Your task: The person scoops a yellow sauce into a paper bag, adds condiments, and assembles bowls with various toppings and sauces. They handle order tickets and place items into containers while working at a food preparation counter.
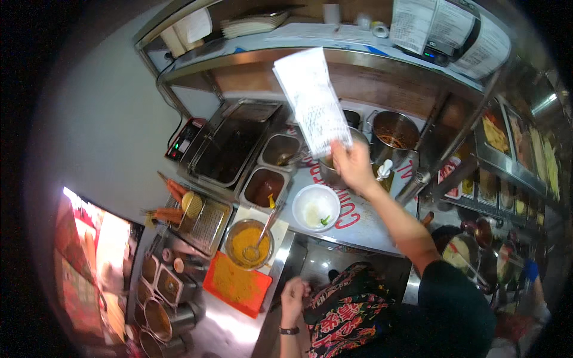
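My right hand [356, 165] pinches the lower end of a small sheaf of printed paper slips [311, 100], held up over the counter. Below and left of that hand stands a white bowl [326, 203] with a pale substance and a bit of green in it. My left hand [294, 291] hangs low by the floral apron [351, 308], its fingers loosely curled and nothing visible in them. Near it, on the counter's edge, lies an orange tray [239, 306] dusted with yellow powder. A metal bowl [229, 248] of yellow powder with a strainer [251, 253] sits just above the tray.
Metal pans of sauce [264, 190] and a large dark-filled basin [230, 152] stand at the back left. Carrots [170, 215] lie by a perforated tray [210, 226]. A stockpot [394, 134] is behind my right arm. A shelf [264, 56] crosses above. Another person's blue-gloved hand [530, 270] is at right.
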Motion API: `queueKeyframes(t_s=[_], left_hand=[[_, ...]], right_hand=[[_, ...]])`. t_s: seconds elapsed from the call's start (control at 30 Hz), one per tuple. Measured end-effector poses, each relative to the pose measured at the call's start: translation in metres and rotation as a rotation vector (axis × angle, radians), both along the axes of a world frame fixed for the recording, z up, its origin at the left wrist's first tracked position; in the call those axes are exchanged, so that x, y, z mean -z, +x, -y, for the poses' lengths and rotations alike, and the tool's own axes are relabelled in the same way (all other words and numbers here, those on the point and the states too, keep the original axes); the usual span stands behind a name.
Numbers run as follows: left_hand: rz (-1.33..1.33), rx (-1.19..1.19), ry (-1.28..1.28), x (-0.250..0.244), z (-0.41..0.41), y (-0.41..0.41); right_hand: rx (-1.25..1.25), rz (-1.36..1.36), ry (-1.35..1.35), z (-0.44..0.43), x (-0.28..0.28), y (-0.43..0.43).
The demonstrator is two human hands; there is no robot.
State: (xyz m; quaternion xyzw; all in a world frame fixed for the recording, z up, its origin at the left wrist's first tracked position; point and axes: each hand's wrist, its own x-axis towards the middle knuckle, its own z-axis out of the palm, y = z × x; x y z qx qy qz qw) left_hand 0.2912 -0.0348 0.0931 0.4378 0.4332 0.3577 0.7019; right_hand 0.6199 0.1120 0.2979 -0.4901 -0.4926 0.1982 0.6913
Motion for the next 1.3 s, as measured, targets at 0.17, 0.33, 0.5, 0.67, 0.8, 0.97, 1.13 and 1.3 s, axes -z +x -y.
queueKeyframes(t_s=[0.17, 0.33, 0.5, 0.67, 0.8, 0.97, 1.13, 1.3], left_hand=[[-0.662, 0.009, 0.105, 0.139, 0.075, -0.082], [-0.654, 0.092, -0.143, 0.198, 0.130, -0.147], [-0.798, -0.013, -0.380, 0.255, 0.154, -0.167], [-0.711, -0.097, -0.514, 0.249, 0.155, -0.164], [-0.616, -0.146, -0.595, 0.239, 0.151, -0.156], [-0.511, -0.196, -0.672, 0.229, 0.148, -0.144], [-0.446, -0.259, -0.730, 0.224, 0.156, -0.138], [-0.536, -0.156, -0.676, 0.243, 0.163, -0.143]], right_hand=[[0.133, -0.070, 0.223, -0.045, -0.077, 0.064], [0.212, -0.093, 0.259, -0.069, -0.097, 0.108], [0.209, -0.099, 0.256, -0.070, -0.101, 0.122], [0.174, -0.132, 0.255, -0.074, -0.098, 0.130], [0.163, -0.092, 0.251, -0.074, -0.108, 0.136], [0.158, -0.076, 0.228, -0.080, -0.119, 0.140], [0.104, -0.123, 0.141, -0.073, -0.115, 0.135], [0.090, -0.110, 0.114, -0.055, -0.090, 0.121]])
